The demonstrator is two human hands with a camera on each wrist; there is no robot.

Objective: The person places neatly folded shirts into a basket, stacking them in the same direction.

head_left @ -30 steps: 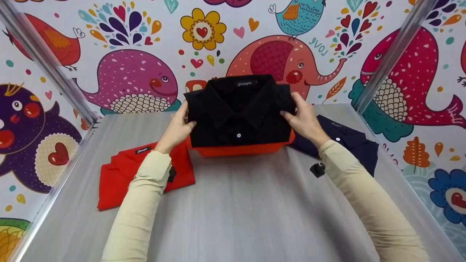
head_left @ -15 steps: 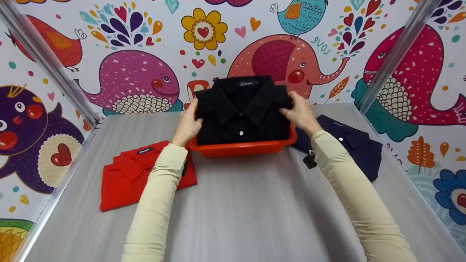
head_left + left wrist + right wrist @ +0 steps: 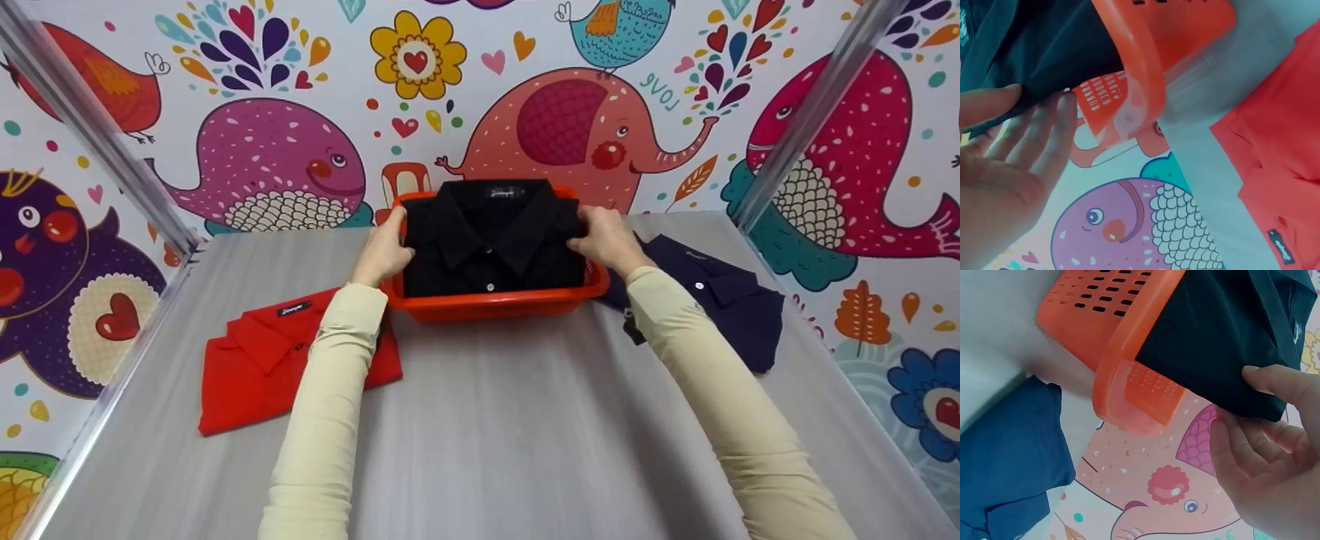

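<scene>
Both L grip [image 3: 382, 251] & R grip [image 3: 611, 240] pinch blk shirt [image 3: 495, 262] — its wht button [image 3: 490, 287] in head view only.

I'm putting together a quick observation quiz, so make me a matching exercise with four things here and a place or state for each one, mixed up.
Things
1. black shirt
2. red shirt
3. navy shirt
4. basket

Places and states
A. flat on the table, at the person's right
B. has holes in its walls
C. pinched by the left hand and right hand
D. flat on the table, at the person's left

Pairs: 1-C, 2-D, 3-A, 4-B
</scene>
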